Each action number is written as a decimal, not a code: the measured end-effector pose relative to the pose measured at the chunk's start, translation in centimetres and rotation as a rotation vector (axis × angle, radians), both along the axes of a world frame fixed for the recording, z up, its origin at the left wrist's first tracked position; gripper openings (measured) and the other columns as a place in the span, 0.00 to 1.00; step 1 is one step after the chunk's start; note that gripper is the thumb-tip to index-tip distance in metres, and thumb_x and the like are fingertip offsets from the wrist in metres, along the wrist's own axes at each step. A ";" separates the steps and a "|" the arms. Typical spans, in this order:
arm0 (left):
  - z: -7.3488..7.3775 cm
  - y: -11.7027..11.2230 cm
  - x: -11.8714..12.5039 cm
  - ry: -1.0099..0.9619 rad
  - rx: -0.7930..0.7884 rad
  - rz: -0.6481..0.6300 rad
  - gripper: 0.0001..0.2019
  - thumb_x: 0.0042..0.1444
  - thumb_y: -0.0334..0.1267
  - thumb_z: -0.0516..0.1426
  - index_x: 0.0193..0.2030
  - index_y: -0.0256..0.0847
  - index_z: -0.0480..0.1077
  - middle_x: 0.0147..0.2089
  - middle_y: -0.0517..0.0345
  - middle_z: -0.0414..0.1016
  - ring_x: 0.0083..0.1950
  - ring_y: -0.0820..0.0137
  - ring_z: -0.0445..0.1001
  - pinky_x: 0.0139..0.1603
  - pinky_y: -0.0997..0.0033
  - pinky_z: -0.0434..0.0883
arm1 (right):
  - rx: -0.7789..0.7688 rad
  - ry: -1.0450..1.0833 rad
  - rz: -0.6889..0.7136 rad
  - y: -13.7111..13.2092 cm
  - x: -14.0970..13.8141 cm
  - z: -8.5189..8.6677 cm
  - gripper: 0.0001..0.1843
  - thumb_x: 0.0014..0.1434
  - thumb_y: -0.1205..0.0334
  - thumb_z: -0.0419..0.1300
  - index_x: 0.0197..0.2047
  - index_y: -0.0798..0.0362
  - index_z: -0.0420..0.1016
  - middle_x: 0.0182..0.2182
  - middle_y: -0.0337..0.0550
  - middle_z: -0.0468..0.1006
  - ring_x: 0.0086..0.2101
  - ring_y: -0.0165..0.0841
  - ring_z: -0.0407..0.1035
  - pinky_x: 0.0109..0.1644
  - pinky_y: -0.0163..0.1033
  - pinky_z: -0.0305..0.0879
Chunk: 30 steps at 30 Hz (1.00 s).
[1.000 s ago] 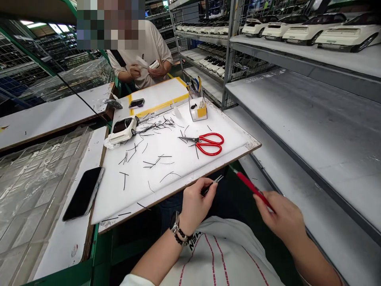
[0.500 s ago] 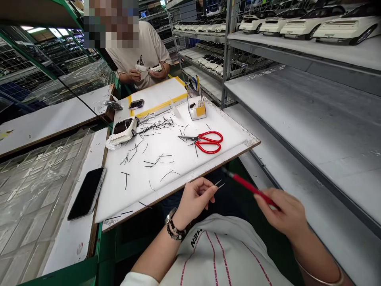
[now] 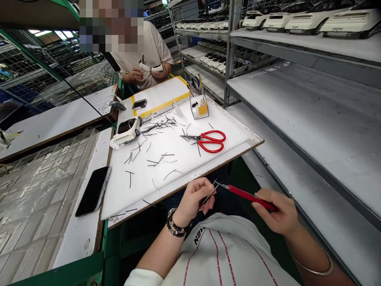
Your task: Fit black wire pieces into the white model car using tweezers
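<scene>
My left hand (image 3: 195, 198) is closed in a pinch on thin metal tweezers (image 3: 210, 194), held just below the front edge of the white work board (image 3: 178, 167). My right hand (image 3: 278, 212) grips a red-handled craft knife (image 3: 247, 195) whose tip points left and meets the tweezers' tips. On the board lie red scissors (image 3: 208, 140), several thin black strips (image 3: 154, 161) and a white model car (image 3: 127, 130) at the left edge.
A black phone (image 3: 93, 190) lies left of the board. A clear tool pot (image 3: 199, 106) stands at the board's far edge. Across the bench a person in a beige shirt (image 3: 147, 51) holds a small white part. Grey shelves (image 3: 297, 103) with white model cars run along the right.
My right hand has swung the knife left and down until its tip meets the tweezers. My left hand shifted slightly and stays pinched on the tweezers.
</scene>
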<state>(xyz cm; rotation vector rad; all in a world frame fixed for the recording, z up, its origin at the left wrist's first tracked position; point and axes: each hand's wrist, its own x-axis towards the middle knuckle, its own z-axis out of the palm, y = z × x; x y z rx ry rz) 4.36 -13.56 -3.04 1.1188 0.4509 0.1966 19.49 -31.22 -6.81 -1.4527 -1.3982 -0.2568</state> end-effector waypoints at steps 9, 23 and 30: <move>-0.2 0.0 -0.1 0.033 -0.022 0.018 0.16 0.51 0.48 0.60 0.27 0.37 0.65 0.13 0.64 0.66 0.09 0.83 0.54 0.09 0.83 0.43 | 0.077 -0.014 -0.440 -0.1 1.3 -2.1 0.08 0.52 0.67 0.66 0.33 0.53 0.70 0.24 0.38 0.74 0.21 0.28 0.68 0.22 0.33 0.67; -0.4 -0.6 -1.0 0.192 0.627 0.169 0.15 0.59 0.47 0.55 0.28 0.38 0.64 0.19 0.64 0.66 0.17 0.80 0.60 0.19 0.80 0.57 | 0.012 -0.073 -0.107 1.0 -0.2 -1.2 0.09 0.53 0.71 0.62 0.30 0.52 0.64 0.22 0.36 0.71 0.23 0.29 0.69 0.26 0.35 0.69; -0.7 -1.0 -1.8 0.200 1.434 0.359 0.08 0.61 0.37 0.53 0.33 0.38 0.69 0.25 0.59 0.73 0.24 0.76 0.69 0.26 0.77 0.62 | -0.038 -0.142 -0.346 1.1 -0.4 -1.0 0.10 0.54 0.67 0.63 0.28 0.52 0.64 0.22 0.36 0.72 0.21 0.27 0.68 0.24 0.33 0.65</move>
